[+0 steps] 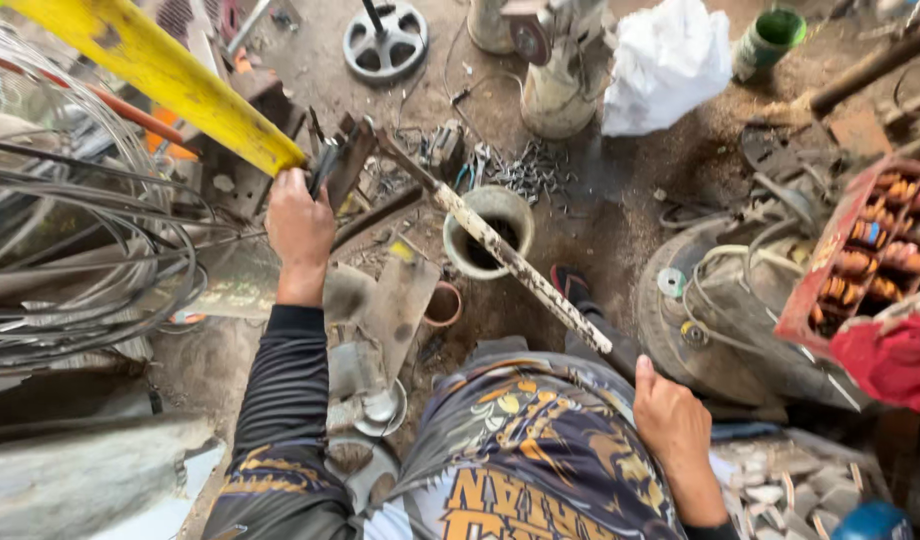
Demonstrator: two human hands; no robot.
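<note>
Right hand rests by the person's thigh, fingers curled loosely, thumb up, gripping nothing, just below the near end of a long white-flecked lever. Left hand, arm stretched forward, is closed around a thin wire at the foot of a small bending jig, where the lever's far end meets it. That wire runs left into one big loose coil, which looks barely used up, so most of the stock seems still uncut. Beyond the jig lies one heap of short bent pieces, a fair pile already, so by my reading the work is well begun but far from over. Between knee and jig stands one grey bucket and one small brown cup. Farther off: one yellow beam, one spoked wheel, one white bag, one green-rimmed can. At right, one red crate holds many orange spools, too crowded to count
</note>
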